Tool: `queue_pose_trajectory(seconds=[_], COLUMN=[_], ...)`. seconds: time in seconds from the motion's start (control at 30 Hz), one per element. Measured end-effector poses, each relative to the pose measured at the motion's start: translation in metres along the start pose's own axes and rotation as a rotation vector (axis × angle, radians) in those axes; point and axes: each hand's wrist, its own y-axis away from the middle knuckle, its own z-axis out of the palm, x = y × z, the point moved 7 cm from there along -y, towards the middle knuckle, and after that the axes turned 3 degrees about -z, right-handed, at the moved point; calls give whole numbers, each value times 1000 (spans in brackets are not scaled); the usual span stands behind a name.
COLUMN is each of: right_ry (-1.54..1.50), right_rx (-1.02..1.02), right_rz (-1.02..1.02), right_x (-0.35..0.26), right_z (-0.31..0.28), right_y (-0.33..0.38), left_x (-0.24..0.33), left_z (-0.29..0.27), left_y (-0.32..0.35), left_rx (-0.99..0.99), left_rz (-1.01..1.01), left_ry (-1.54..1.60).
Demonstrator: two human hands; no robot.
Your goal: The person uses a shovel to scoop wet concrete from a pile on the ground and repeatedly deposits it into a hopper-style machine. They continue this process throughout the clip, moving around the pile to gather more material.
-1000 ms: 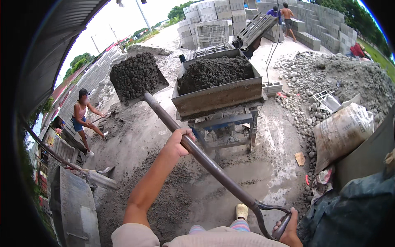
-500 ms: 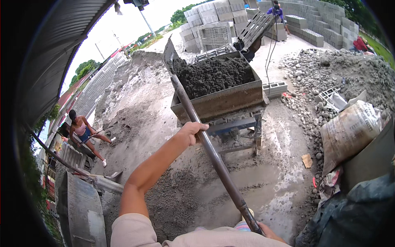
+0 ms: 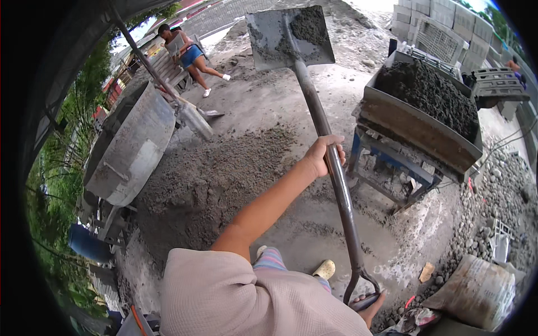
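hidden: right hand [image 3: 371,305] mostly behind the shoulder, only fingers show curled on the shovel [image 3: 328,151] d-grip.
left hand [image 3: 324,155]: wrapped tight around mid-shaft.
shovel: blade raised, a little wet mix clinging, beside the filled hopper [image 3: 421,115].

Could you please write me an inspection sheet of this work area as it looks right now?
Surface: bare ground, grey mix pile.
Job's things: shovel, blade raised, a little mix on it; hopper full of dark mix.
Clutter: sack, stones, scraps.
Grippers: left hand around the shaft; right hand on the end grip.
Cables: thin line at the right, beside the hopper.
Surroundings: mixer drum, stacked blocks, another person shovelling.
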Motion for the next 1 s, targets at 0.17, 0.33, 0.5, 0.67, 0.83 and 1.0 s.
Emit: queue_pose_trajectory(seconds=[0.17,0.33,0.5,0.67,0.83,1.0], right_ry=[202,485,710,903,930,897], right_rx=[363,465,601,574,353,-106], right_rz=[-162,-280,-450,-570,-549,-307], right_x=[7,-30,-69,-67,142,448], right_z=[-27,-76,-79,-21,128,259], right_y=[21,16,58,99,6,-75], left_x=[-113,-259,-362,-347,-194,-1], left_z=[-197,-272,-251,-313,-556,-888], left_y=[-10,24,27,32,28,111], left_rx=[521,663,493,444,563,907], left_rz=[-98,-385,-699,-745,-424,-68], left_ry=[211,321,647,929,1046,800])
